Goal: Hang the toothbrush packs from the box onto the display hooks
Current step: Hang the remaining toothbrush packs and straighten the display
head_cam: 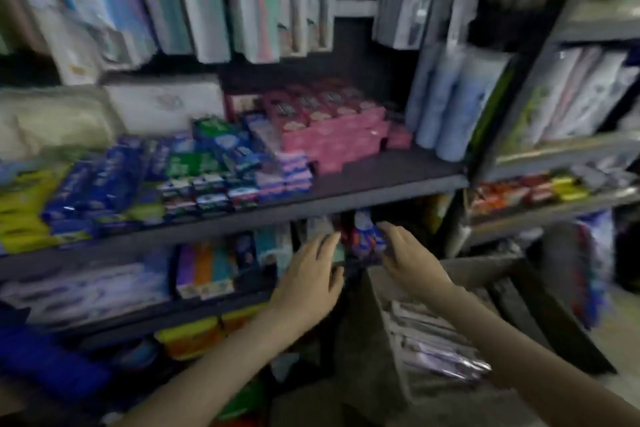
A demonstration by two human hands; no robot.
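Blue and yellow cartons (86, 191) crowd the left of a dark store shelf (363, 196), with pink boxes (332, 139) stacked behind them; blur leaves every label unreadable to us. Below the shelf edge, we see the left hand (308, 277) reaching in, fingers straight and close together, tips at a pale pack (323, 227). Just beside it, the right hand (407, 255) meets a blue pack (367, 236); we cannot tell whether its fingers grip it. At lower right, toothbrush packs (440, 350) lie in the open cardboard box (384, 288).
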